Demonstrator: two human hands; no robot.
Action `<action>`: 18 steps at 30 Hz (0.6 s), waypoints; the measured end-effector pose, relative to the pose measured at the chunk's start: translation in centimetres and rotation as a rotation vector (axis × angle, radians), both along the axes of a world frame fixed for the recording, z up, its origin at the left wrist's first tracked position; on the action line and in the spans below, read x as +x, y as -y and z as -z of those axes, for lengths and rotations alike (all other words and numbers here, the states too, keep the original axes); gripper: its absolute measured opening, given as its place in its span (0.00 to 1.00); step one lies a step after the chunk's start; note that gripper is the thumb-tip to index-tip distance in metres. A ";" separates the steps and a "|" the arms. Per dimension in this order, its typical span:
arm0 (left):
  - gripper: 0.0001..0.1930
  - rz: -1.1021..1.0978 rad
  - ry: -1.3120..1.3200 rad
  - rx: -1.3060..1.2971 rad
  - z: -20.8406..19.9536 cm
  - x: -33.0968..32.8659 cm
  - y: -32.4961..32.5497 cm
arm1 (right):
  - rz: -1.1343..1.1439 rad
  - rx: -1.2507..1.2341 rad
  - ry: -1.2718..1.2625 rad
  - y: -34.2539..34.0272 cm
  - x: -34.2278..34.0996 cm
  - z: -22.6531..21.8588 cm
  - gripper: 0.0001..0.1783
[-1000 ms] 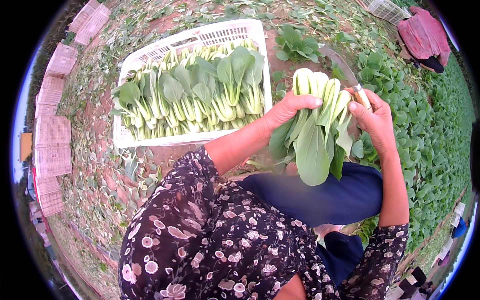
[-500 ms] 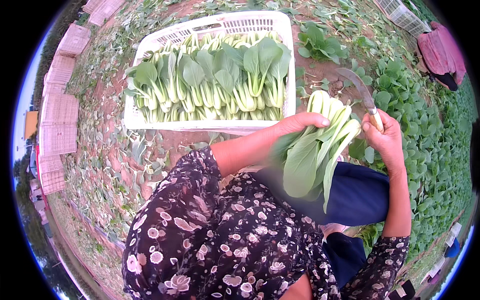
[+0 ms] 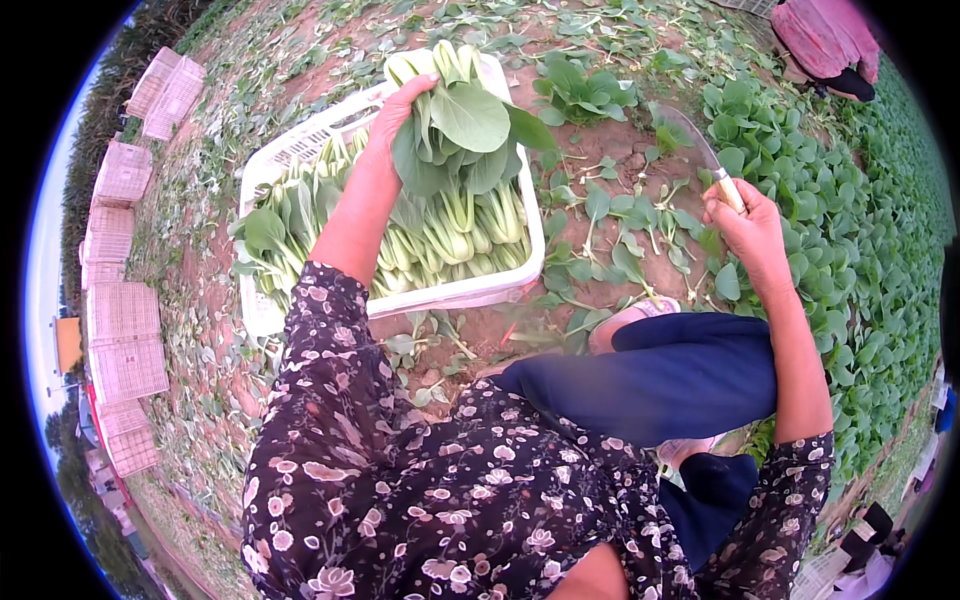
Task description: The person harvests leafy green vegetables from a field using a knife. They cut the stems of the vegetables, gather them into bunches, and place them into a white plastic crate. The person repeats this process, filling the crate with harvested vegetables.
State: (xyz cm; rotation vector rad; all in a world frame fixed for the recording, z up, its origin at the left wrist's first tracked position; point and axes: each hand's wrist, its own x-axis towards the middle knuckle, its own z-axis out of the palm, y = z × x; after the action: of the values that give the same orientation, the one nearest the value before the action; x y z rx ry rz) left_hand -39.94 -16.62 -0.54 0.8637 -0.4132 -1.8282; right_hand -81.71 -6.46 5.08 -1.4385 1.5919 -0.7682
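Crates stand stacked along the frame's left edge. At upper centre-left, a white crate holds rows of leafy greens. Over its upper right part, the left hand grasps a bunch of greens, stalks upward, fingers mostly hidden. Right of centre, the right hand's fingers curl around a curved knife's handle, beside growing plants.

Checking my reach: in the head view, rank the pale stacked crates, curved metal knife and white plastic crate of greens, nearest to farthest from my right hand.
1. Curved metal knife, in the right hand.
2. White plastic crate, left of that hand.
3. Pale stacked crates, far left.
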 end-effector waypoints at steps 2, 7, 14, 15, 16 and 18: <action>0.19 0.032 0.061 0.001 4.0 4.2 5.8 | -0.034 0.000 0.072 0.5 0.4 0.9 0.08; 0.17 -0.151 0.373 -0.170 10.8 2.7 9.4 | -0.042 -0.025 0.074 0.9 0.3 1.0 0.08; 0.21 0.000 0.496 -0.076 8.0 0.7 7.1 | -0.034 -0.025 0.053 1.5 -0.8 1.1 0.08; 0.22 0.004 0.485 -0.027 8.1 1.3 7.1 | -0.041 -0.004 0.041 1.5 -0.4 0.7 0.09; 0.23 -0.028 0.571 -0.051 8.3 1.6 7.3 | -0.046 0.016 0.027 1.5 -0.1 0.6 0.09; 0.25 -0.091 0.732 -0.103 9.0 1.5 8.0 | -0.061 -0.035 0.102 1.9 0.3 0.7 0.09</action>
State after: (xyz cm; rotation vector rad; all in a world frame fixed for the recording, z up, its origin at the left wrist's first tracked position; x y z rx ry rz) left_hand -38.40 -24.59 -9.52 1.4421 -0.8971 -1.3450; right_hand -81.39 -8.41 4.40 -1.4430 1.4579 -0.8241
